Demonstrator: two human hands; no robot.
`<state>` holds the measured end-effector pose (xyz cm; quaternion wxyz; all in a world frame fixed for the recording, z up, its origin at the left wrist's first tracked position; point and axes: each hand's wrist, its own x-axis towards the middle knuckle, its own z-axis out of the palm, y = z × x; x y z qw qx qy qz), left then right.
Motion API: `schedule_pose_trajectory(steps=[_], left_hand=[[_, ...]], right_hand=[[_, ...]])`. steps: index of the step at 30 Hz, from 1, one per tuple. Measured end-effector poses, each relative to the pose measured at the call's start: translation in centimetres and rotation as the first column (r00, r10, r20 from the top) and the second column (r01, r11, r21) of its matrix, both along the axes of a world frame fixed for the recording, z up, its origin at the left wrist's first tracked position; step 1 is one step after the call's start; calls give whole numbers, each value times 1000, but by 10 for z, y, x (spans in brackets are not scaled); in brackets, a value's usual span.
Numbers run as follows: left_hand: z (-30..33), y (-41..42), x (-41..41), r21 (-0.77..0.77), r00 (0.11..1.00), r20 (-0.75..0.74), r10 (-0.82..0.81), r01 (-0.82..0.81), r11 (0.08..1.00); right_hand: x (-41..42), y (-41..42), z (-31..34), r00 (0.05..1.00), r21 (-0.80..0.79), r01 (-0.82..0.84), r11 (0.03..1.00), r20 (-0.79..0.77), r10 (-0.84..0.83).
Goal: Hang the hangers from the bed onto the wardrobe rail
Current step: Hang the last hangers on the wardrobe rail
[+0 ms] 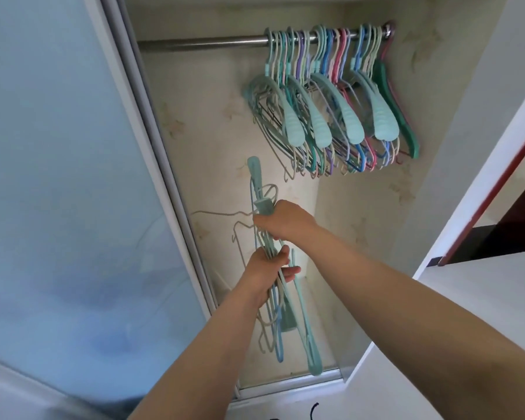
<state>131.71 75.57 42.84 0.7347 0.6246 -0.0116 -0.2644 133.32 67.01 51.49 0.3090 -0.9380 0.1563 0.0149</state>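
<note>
While my left hand (pixel 265 269) grips the bundle of hangers (pixel 281 301) mid-frame, my right hand (pixel 281 221) clasps its top, below the rail (pixel 200 43) at upper centre.

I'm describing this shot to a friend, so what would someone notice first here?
First, the packed row of pastel hangers crowding the right end of the wardrobe rail, upper centre. Below, both hands grip a bundle of hangers raised toward it: right hand above, left hand beneath.
</note>
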Motion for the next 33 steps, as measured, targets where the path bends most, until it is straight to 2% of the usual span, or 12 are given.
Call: schedule_pose_trajectory(steps=[4,9,12,15,18,20,23,25,27,30,33], left_hand=[[-7,10,4,-27,1000,-24,-12,11,1000],[-16,22,18,-57,983,-178,49,-60,997],[-21,27,24,-2,975,-210,71,-73,997],[-20,27,31,-77,935,-329,136,-170,982],[-20,28,42,-122,899,-404,166,-233,965],[-23,29,49,-111,892,-419,169,-235,966],[-22,28,55,-100,901,-403,161,-218,971],[-20,28,58,-117,895,-420,150,-218,969],[-21,29,61,-120,888,-432,157,-229,966],[-19,29,66,-114,875,-447,185,-261,959],[-15,30,72,-137,848,-477,231,-331,934]], right_hand=[[0,-9,3,998,75,36,997,41,-39],[-7,-32,10,997,208,53,977,36,-62],[-14,-41,12,998,179,18,984,-59,-7],[-19,-47,7,980,150,-61,987,-181,88],[-23,-60,-4,906,215,-150,965,-362,221],[-26,-65,-12,852,183,-199,963,-454,262],[-27,-66,-26,902,38,-142,989,-407,145],[-25,-65,-34,933,1,-43,999,-358,40],[-22,-64,-38,951,73,100,992,-300,-74],[-16,-57,-32,963,306,242,921,-188,-190],[-11,-36,-17,955,647,283,708,-120,-272]])
